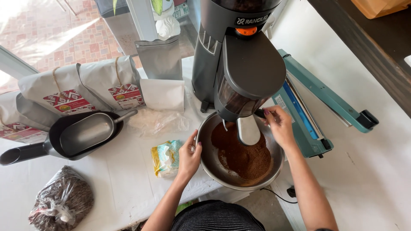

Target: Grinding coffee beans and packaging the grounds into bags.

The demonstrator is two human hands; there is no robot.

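- Metal bowl (274, 169) sits directly under the spout of the dark grey grinder (239, 55), at the near edge of the white surface (372, 171); it overhangs that edge slightly.
- Ground coffee (244, 156) lies in a brown heap inside the bowl, spread from below the spout toward the bowl's near side.
- Left hand (189, 156) rests on the bowl's left rim, fingers curled over the edge, gripping it.
- Right hand (280, 126) is at the bowl's far right rim, just beside the grinder's front; fingers are bent, and it cannot be told whether they grip the rim or a part of the grinder.
- A pale flat spout piece (248, 130) hangs from the grinder down into the bowl, between the two hands.
- Teal heat sealer (317, 98) lies to the right of the grinder, its arm raised open, its base just beside the right hand.
- Small yellow and light blue packet (166, 157) lies left of the bowl, just beside the left hand.
- Crumpled clear plastic (156, 122) lies left of the grinder, with a white pouch (162, 94) standing behind it.
- Grey pouches (85, 83) with red patterned labels lean further left of the grinder.
- Dark pan (55, 137) holding a metal scoop (87, 132) sits well left of the bowl.
- Clear bag of coffee beans (64, 201) lies at the near left, well apart from the bowl.
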